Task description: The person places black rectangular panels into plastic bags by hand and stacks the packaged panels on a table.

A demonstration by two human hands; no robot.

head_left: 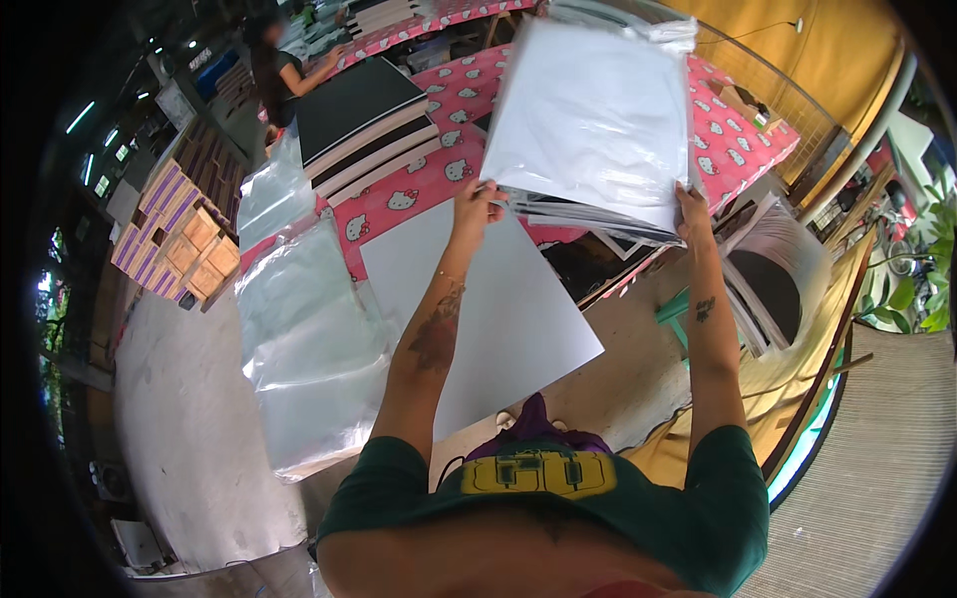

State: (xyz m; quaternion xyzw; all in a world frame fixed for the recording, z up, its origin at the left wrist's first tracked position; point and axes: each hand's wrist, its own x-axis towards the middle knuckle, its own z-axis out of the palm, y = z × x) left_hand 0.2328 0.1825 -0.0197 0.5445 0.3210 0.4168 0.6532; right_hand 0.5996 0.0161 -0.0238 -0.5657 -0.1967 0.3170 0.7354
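Both hands are at the near corners of a large white sheet in a clear plastic sleeve (pixel 598 115). My left hand (pixel 478 209) pinches the left corner, thumb and fingers closed. At the opposite corner my right hand (pixel 692 211) grips the edge, its fingers partly hidden. Beneath the sleeve lies a stack of similar sleeved sheets (pixel 588 216), their edges showing. A bare white board (pixel 498 309) lies closer to me, its near corner jutting past the table. Left of it, clear plastic sleeves (pixel 314 349) are spread in a pile.
Black boards (pixel 359 105) are stacked on the pink patterned table cover (pixel 399 199). Another person (pixel 284 75) stands at the far left. Piled cartons (pixel 184 234) stand on the left floor. To the right are a green stool (pixel 675 314) and a plastic-covered bundle (pixel 768 279).
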